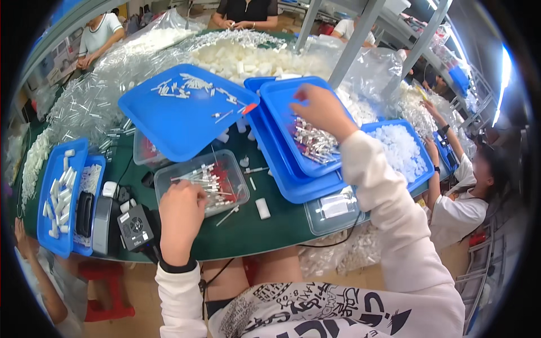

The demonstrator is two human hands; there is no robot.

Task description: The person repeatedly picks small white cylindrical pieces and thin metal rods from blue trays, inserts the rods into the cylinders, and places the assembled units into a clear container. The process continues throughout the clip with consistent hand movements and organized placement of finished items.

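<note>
My left hand (181, 211) is at the left side of a clear plastic box (239, 198), its fingers closed together at the rim. What they hold, if anything, is hidden. Inside the box lie thin white-and-metal rod pieces (207, 179) and red bits. My right hand (324, 110) reaches over a stacked blue tray (276, 93), fingers bent and apart, slightly blurred, nothing visible between them. A heap of similar metal-and-white rod pieces (315, 141) fills that tray below the hand. Another blue tray (169, 121) with a few scattered small rods stands tilted beyond the box.
A white cylinder (262, 208) and loose rods lie on the green table (248, 239). Left are a black fan device (135, 228) and a blue tray of white tubes (79, 208). A clear lid (332, 213) and a tray of white pieces (394, 152) are right. Co-workers sit around.
</note>
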